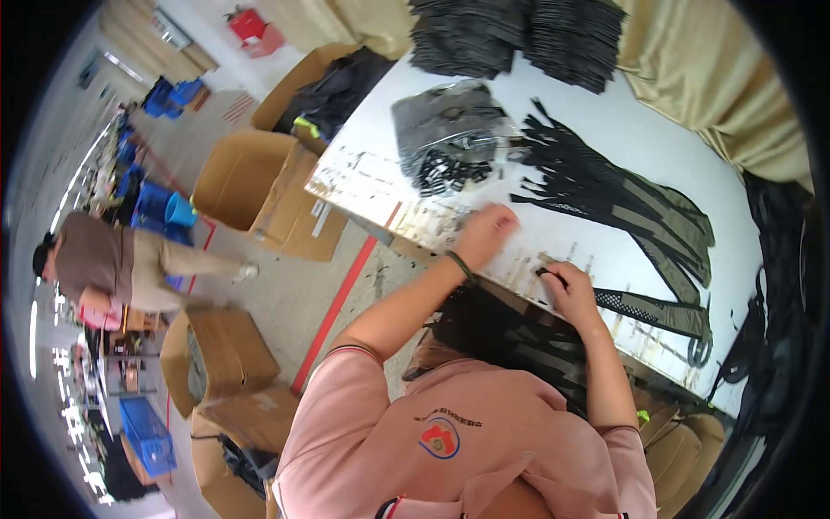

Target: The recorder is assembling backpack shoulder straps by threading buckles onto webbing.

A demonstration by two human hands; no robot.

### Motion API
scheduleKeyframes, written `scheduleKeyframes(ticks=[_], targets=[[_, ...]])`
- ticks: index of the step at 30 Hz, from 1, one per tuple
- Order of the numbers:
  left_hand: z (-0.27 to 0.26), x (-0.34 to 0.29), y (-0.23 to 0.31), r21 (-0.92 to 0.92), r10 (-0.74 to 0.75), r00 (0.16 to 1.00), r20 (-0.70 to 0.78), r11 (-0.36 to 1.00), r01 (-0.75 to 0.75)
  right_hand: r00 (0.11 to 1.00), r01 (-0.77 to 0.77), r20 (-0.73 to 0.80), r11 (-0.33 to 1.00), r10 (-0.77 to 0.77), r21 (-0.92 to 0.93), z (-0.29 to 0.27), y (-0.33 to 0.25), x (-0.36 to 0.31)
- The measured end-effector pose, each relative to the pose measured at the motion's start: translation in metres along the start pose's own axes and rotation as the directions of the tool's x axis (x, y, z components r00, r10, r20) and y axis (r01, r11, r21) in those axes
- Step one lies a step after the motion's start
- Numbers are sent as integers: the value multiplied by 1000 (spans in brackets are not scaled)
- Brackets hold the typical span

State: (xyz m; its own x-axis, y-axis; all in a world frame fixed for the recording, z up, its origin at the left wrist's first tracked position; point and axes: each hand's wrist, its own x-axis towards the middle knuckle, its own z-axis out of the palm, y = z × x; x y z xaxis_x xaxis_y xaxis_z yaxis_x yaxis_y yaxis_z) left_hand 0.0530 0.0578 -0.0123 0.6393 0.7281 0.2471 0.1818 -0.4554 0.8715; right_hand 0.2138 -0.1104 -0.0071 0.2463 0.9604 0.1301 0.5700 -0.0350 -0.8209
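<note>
We see the right hand (572, 292) at the near edge of the white table (674, 147), thumb and fingers together, clamped on a black strap end (548, 272) that pokes out on their left. To the right of this hand, a black mesh strap (644, 304) with olive parts lies along the near edge, ending in a loop at its right.

The left hand (489, 232), blurred, hangs over the near edge, left of the right hand and apart from it; its fingers look curled, but we cannot tell whether they grip anything. Just beyond it we find a clear plastic bag (432, 117) with small black buckles (445, 171) at its near end. Farther right we have a bundle of straps (596, 186), and two dark stacks (467, 39) stand at the far edge.
</note>
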Motion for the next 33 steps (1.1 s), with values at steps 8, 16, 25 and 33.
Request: scheduleKeyframes(ticks=[8,16,25,33], targets=[[-45,41,-75,663,106,994,-38,746,-55,999,-37,-29,995,40,97,6,19,-7],[-34,6,-65,513,232,973,6,834,-202,997,31,-69,988,-21,150,5,28,-9],[-57,16,-51,576,160,961,-227,817,0,995,62,-83,988,-51,138,6,25,-10],[-54,10,-60,664,-2,994,-114,744,78,995,72,-74,992,-64,104,5,28,-11]])
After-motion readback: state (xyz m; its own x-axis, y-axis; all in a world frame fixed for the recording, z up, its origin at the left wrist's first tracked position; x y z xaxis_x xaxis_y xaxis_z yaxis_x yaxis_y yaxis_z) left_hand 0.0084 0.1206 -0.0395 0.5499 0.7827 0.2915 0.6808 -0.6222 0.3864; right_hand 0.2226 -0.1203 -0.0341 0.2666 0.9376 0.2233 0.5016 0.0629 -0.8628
